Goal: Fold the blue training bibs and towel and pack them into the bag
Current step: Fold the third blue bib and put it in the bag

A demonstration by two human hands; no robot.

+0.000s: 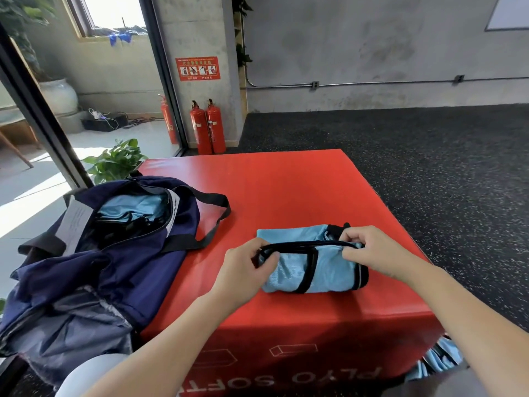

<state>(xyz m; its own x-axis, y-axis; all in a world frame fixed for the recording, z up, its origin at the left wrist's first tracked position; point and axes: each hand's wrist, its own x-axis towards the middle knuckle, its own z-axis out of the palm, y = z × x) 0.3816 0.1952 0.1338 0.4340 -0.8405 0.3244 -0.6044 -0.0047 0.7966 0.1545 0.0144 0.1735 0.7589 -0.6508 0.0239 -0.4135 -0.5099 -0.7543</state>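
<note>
Both hands, left hand [243, 270] and right hand [369, 253], pinch the black-trimmed upper edge of the blue bib [309, 267] near-centre on the red box [286, 190], apparently folding it for the open bag [120, 233] at left.

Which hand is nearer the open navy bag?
Left. The left hand grips the bib's end beside the navy bag; the right hand grips its far end.

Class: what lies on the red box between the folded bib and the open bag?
In the head view, only the bag's black strap on bare red box.
</note>
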